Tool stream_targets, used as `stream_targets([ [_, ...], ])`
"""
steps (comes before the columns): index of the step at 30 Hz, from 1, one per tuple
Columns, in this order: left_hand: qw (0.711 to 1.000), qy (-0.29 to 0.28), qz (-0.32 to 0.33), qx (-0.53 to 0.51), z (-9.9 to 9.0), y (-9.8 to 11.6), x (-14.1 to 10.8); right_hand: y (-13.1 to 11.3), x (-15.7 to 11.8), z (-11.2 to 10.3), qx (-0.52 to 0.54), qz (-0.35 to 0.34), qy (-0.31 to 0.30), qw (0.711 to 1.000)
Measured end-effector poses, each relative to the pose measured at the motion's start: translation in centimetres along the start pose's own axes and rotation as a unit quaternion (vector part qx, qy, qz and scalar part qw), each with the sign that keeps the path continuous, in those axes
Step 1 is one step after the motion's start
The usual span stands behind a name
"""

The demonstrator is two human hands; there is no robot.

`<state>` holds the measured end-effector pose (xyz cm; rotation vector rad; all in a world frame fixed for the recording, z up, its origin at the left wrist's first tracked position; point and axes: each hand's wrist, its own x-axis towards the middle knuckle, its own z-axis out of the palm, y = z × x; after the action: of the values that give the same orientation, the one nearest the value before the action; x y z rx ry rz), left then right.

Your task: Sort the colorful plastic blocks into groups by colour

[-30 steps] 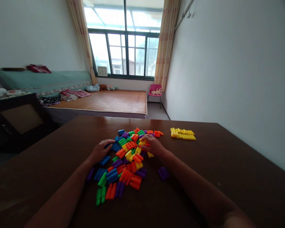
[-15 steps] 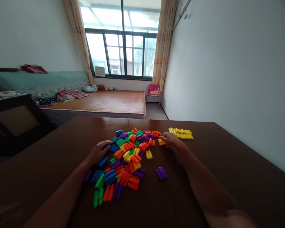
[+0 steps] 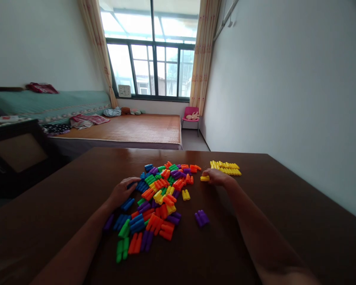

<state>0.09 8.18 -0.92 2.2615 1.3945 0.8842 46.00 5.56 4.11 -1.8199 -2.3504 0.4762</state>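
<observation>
A pile of plastic building blocks (image 3: 161, 184) in orange, green, blue, purple and yellow lies on the brown table (image 3: 219, 253). At its left edge rests my left hand (image 3: 123, 192), fingers stretched out beside the blue blocks (image 3: 141, 186); whether they touch is hard to tell. My right hand (image 3: 219, 177) pinches a yellow block (image 3: 205, 179) just right of the pile. Behind that hand, yellow blocks (image 3: 225, 168) lie lined up in rows. A loose yellow block (image 3: 186, 194) and a purple block (image 3: 201, 218) lie between the pile and my right forearm.
Beyond the table's far edge stands a bed (image 3: 130, 128) with a brown mat. A pink chair (image 3: 191, 114) is by the right wall. To the left is a dark cabinet (image 3: 16, 146). A clock (image 3: 124, 91) stands at the window.
My right hand has turned the yellow block, so it now shows a narrower side, and shifted slightly right. My left hand has stayed at the pile's left edge.
</observation>
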Motion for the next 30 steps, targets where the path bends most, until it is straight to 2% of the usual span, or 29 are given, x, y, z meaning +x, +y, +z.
stream_targets([
  [3,1.000,0.002,-0.004,0.001,-0.1,0.2,0.0,1.0,0.0,-0.4,0.056,0.018,0.008,0.998],
  [5,1.000,-0.001,-0.006,0.003,-0.2,0.4,-0.1,1.9,0.0,-0.7,0.158,0.035,0.054,0.985],
  [6,1.000,-0.004,-0.006,0.004,-0.2,0.5,-0.1,2.3,0.0,-0.8,0.230,0.046,0.087,0.968],
  [8,1.000,-0.005,-0.005,0.007,-0.3,0.7,-0.1,3.3,0.0,-1.0,0.390,0.065,0.155,0.905],
  [10,1.000,-0.003,-0.005,0.009,-0.3,0.7,-0.1,4.2,0.2,-1.0,0.523,0.075,0.221,0.820],
  [14,1.000,-0.002,-0.007,0.008,-0.2,0.7,0.0,6.9,0.2,-0.9,0.649,0.096,0.352,0.667],
  [16,1.000,0.000,-0.005,0.007,-0.2,0.6,0.0,8.6,0.0,-0.8,0.670,0.111,0.397,0.617],
  [18,1.000,0.002,-0.004,0.008,-0.1,0.5,0.0,10.3,-0.2,-0.4,0.669,0.130,0.429,0.593],
  [20,1.000,0.003,-0.005,0.008,-0.1,0.4,0.0,11.8,-0.2,0.2,0.643,0.164,0.455,0.594],
  [23,1.000,-0.001,-0.009,0.009,-0.1,0.3,0.0,13.3,-0.2,0.9,0.558,0.214,0.494,0.631],
  [25,1.000,-0.006,-0.011,0.009,-0.1,0.1,0.0,14.0,-0.1,1.1,0.468,0.222,0.527,0.674],
  [27,1.000,-0.006,-0.011,0.009,-0.1,0.0,0.0,14.5,-0.1,1.2,0.361,0.218,0.538,0.730],
  [30,1.000,-0.005,-0.010,0.007,0.0,-0.1,0.0,14.5,-0.2,1.3,0.194,0.225,0.483,0.824],
])
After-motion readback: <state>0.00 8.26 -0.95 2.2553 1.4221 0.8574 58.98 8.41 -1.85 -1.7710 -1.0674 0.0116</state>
